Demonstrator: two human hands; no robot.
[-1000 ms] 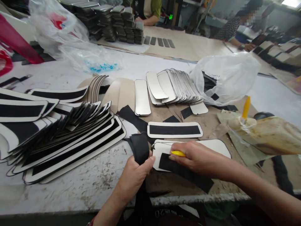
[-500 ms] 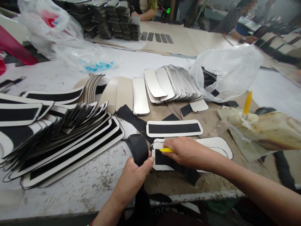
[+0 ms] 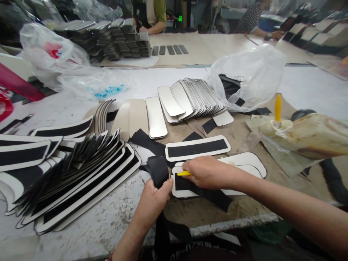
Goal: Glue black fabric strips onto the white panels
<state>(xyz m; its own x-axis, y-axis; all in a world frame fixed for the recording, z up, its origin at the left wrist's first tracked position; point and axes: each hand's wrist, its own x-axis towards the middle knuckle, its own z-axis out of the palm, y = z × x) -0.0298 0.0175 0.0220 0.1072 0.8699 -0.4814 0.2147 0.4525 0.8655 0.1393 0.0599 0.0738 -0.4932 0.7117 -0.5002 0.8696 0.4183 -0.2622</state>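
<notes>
1. The left hand (image 3: 153, 201) is at the near edge of the desk (image 3: 103, 224). Its grip is closed around a bundle of black strips (image 3: 158, 169), with the thumb pressed on top; the tails of the bundle hang over the desk edge toward the person
2. The right hand (image 3: 208, 173) lies just to the right of it, with its grip clamped on a yellow tool (image 3: 183, 173). The tool's tip points left, close to the left thumb
3. Under the right hand lies a white panel (image 3: 246, 161). It is long and flat with rounded corners and a thin dark outline, and it seems to rest on another of the same shape
4. A single black strip (image 3: 209, 194) lies on the left part of that panel, matte and flat, partly covered by the right hand. It runs slantwise to the right, and its end passes the panel's near edge onto the brown desk surface
5. Just beyond is a finished panel (image 3: 198, 148), a white border with a black strip centred along its length
6. To the left is a fanned pile of panels (image 3: 81, 174) in the same black and white, overlapping one another
7. Farther back a row of glossy pale plates (image 3: 195, 96) leans in a fan against a clear plastic bag (image 3: 250, 76). To the right a yellow handle (image 3: 277, 107) stands upright in a smeared pot (image 3: 307, 136)
8. At the far end a co-worker in a green sleeve (image 3: 162, 11) is behind stacks of grey pieces (image 3: 119, 40)
</notes>
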